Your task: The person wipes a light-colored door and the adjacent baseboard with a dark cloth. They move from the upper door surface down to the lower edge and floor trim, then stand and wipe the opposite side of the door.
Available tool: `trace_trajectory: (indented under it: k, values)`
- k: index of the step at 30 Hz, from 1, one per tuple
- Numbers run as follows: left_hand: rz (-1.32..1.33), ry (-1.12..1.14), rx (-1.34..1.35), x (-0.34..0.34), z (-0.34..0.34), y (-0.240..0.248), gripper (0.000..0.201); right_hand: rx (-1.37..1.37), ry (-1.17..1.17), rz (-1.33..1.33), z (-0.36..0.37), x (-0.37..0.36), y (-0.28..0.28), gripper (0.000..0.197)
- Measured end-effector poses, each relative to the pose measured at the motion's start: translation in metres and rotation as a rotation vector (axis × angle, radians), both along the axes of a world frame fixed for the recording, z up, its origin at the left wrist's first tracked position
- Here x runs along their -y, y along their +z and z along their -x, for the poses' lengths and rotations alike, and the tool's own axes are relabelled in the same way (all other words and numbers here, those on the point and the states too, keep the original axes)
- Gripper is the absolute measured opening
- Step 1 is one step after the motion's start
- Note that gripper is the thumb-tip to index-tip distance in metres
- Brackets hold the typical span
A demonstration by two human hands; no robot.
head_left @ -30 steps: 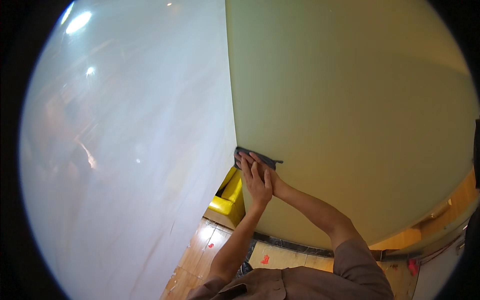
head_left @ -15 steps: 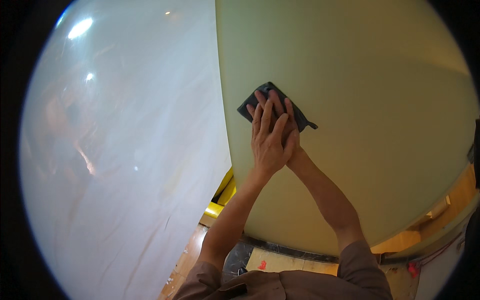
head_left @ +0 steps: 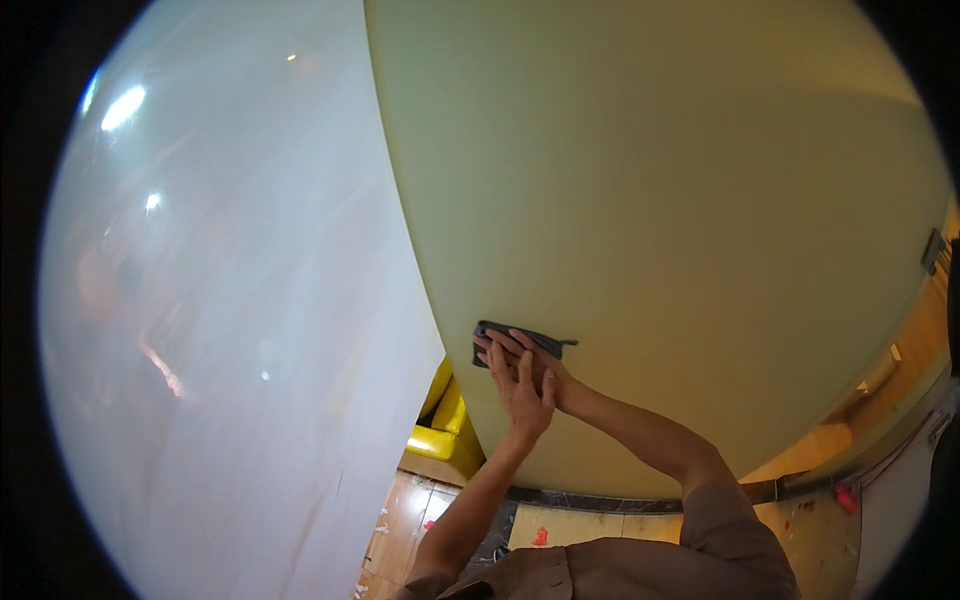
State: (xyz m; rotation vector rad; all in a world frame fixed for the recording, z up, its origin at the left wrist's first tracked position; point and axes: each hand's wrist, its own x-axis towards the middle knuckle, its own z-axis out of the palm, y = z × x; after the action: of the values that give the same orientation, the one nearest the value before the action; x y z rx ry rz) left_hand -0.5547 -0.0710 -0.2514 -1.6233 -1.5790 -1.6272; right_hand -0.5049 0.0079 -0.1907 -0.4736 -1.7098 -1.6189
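Dark grey, soft folded cloth [head_left: 520,340] lies flat against the pale yellow-green wall panel [head_left: 650,200], near its edge beside the glossy white surface [head_left: 220,350]. Left hand [head_left: 522,388], fingers together, overlaps the right hand [head_left: 545,372]; both press it. Light and limp, it likely needs flat-palm pressure.

- Left hand [head_left: 520,392] and right hand [head_left: 540,368]: bare, no gloves, rings or watch visible.
- Forearms uncovered.
- Brown short-sleeved shirt [head_left: 640,570], sleeve ending above the elbow.
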Motion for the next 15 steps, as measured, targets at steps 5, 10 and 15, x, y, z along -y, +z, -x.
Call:
trace_trajectory:
  k: [5, 10, 15]
  values:
    - [-0.256, -0.037, -0.062, -0.020, 0.014, 0.094, 0.038, 0.002, 0.108, 0.385, 0.011, 0.001, 0.069, 0.052]
    - [-0.405, -0.124, -0.034, -0.009, 0.011, 0.170, 0.037, -0.304, 0.445, 0.584, -0.004, 0.011, 0.165, 0.045]
    - [-0.479, -0.147, -0.112, -0.030, 0.019, 0.176, 0.039, -0.596, 0.294, 0.520, -0.055, 0.015, 0.175, 0.048]
